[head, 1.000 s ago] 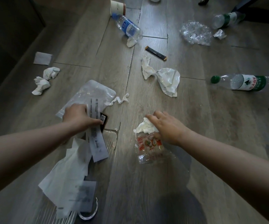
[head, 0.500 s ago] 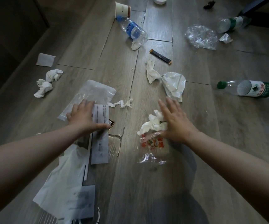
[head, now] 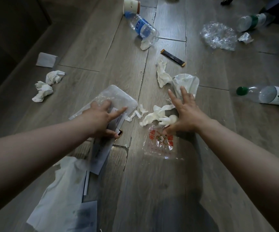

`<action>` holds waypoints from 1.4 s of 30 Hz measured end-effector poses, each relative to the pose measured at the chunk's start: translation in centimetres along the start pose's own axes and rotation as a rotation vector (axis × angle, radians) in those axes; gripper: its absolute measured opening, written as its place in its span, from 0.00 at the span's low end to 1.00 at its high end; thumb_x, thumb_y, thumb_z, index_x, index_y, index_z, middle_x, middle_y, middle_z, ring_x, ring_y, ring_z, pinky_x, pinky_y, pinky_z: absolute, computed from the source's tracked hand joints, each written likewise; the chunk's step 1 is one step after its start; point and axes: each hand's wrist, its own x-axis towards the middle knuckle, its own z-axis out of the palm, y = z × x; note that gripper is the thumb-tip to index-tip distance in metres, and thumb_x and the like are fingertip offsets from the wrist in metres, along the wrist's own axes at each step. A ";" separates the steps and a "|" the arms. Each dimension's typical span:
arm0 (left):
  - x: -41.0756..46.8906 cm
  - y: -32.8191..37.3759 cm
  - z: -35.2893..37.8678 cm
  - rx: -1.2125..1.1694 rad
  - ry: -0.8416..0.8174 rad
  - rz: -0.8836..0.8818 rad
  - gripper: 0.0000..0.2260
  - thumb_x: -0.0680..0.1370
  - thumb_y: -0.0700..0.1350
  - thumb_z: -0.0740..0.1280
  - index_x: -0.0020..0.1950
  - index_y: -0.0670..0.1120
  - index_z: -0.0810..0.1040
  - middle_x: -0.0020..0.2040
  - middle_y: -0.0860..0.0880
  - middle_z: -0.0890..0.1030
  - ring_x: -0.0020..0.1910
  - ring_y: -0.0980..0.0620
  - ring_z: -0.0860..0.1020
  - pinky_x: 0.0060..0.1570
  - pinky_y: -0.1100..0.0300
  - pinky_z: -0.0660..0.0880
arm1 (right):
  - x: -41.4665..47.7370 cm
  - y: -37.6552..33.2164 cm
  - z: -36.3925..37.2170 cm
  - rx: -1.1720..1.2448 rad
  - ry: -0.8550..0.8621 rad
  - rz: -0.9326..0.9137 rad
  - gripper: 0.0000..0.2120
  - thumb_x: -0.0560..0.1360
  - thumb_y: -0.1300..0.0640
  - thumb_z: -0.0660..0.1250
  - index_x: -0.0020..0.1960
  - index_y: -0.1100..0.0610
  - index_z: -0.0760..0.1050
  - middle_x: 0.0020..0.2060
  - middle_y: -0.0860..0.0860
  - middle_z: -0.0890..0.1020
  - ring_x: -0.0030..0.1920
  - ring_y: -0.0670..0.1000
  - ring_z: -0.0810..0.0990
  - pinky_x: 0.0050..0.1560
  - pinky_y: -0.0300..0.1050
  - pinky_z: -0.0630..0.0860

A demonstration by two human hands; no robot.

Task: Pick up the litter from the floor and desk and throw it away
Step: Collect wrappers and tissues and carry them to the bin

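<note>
Left hand [head: 102, 119] spread flat, part-hiding papers [head: 100, 153]; right hand [head: 186, 114] spread against tissue [head: 157, 117]; bottle [head: 269, 96] at 3 o'clock cropped.

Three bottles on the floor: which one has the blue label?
The blue-capped bottle beside the paper cup. The green-capped bottle and the far-corner bottle carry green labels.

The light is dim and bluish. The brightest patch is a sheen on the floor [head: 152, 178] just below the right hand [head: 185, 118], between the forearms. A broad soft shadow lies nearer the camera than that. Far left of the left hand [head: 100, 121] the corner sinks almost to black. Wide-angle distortion bends the planks at the edges, and the papers [head: 60, 190] below the left hand look soft.
</note>
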 end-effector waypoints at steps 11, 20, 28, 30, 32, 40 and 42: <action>0.5 1.7 -1.9 0.027 -0.146 0.093 0.42 0.75 0.60 0.66 0.70 0.71 0.32 0.75 0.40 0.31 0.59 0.41 0.75 0.61 0.48 0.73 | 0.1 -0.3 0.4 -0.084 -0.009 -0.100 0.60 0.57 0.35 0.78 0.74 0.32 0.40 0.77 0.51 0.37 0.76 0.62 0.44 0.71 0.65 0.60; -0.1 1.2 -1.0 0.015 -0.043 0.127 0.37 0.75 0.60 0.66 0.75 0.66 0.45 0.75 0.39 0.51 0.59 0.42 0.73 0.58 0.51 0.75 | -0.9 -0.9 0.8 -0.230 -0.067 -0.130 0.41 0.69 0.34 0.68 0.76 0.39 0.52 0.77 0.55 0.41 0.75 0.66 0.50 0.72 0.64 0.60; -3.7 0.7 2.2 -0.140 0.194 0.039 0.33 0.74 0.64 0.63 0.75 0.61 0.53 0.73 0.42 0.54 0.65 0.39 0.64 0.58 0.46 0.74 | -5.0 -2.2 2.5 -0.292 0.076 -0.213 0.32 0.75 0.34 0.54 0.74 0.49 0.60 0.69 0.58 0.63 0.64 0.60 0.68 0.61 0.56 0.74; -4.1 0.8 2.1 -0.200 0.257 -0.001 0.39 0.71 0.64 0.67 0.76 0.60 0.50 0.74 0.42 0.52 0.67 0.38 0.64 0.59 0.45 0.74 | -5.7 -2.8 2.9 -0.320 0.074 -0.225 0.32 0.75 0.34 0.54 0.74 0.49 0.60 0.66 0.57 0.65 0.61 0.57 0.71 0.56 0.52 0.77; -4.7 1.0 2.1 -0.265 0.318 -0.123 0.48 0.66 0.69 0.68 0.77 0.60 0.42 0.75 0.44 0.50 0.70 0.39 0.61 0.61 0.44 0.72 | -6.4 -3.3 3.3 -0.352 0.064 -0.253 0.32 0.75 0.35 0.58 0.74 0.50 0.60 0.64 0.56 0.67 0.60 0.54 0.72 0.53 0.48 0.77; -8.8 -1.0 5.0 -0.499 0.051 -0.334 0.66 0.49 0.79 0.64 0.75 0.58 0.32 0.78 0.42 0.44 0.76 0.39 0.47 0.72 0.37 0.55 | -8.5 -3.8 3.3 -0.386 0.030 -0.285 0.28 0.77 0.37 0.58 0.71 0.51 0.63 0.62 0.54 0.69 0.61 0.53 0.72 0.51 0.48 0.78; -8.8 -1.2 5.1 -0.519 0.056 -0.351 0.65 0.51 0.79 0.65 0.76 0.56 0.35 0.78 0.42 0.49 0.75 0.39 0.52 0.71 0.39 0.58 | -8.8 -3.9 3.3 -0.383 0.030 -0.287 0.28 0.77 0.37 0.58 0.71 0.51 0.64 0.63 0.54 0.69 0.61 0.53 0.72 0.51 0.48 0.78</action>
